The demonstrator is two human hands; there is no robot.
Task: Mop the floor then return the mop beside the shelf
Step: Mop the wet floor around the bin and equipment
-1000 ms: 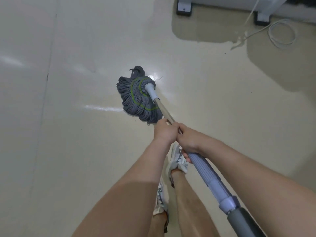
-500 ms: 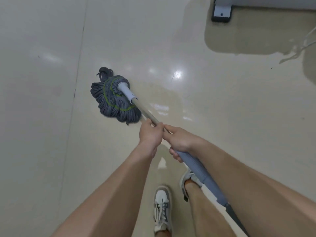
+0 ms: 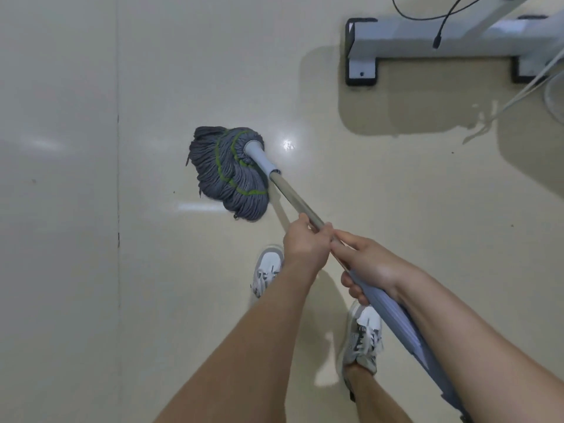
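A grey string mop head (image 3: 229,174) with green stitching lies spread on the glossy cream floor (image 3: 381,203), left of centre. Its metal handle (image 3: 293,196) slants down to the right toward me. My left hand (image 3: 306,242) grips the bare metal part of the handle. Just behind it my right hand (image 3: 367,264) holds the handle where the grey ribbed sleeve (image 3: 393,315) begins. The sleeve runs under my right forearm and out of the frame's lower right.
A grey metal frame foot (image 3: 361,53) with black pads stands on the floor at the top right, with a black cable (image 3: 439,32) hanging over it and white cords (image 3: 518,90) at the right edge. My two white sneakers (image 3: 265,270) (image 3: 363,337) stand below the mop.
The mop head has slid right across the floor, back toward the metal frame foot. Both hands keep the same grip on the handle. My feet have shifted.
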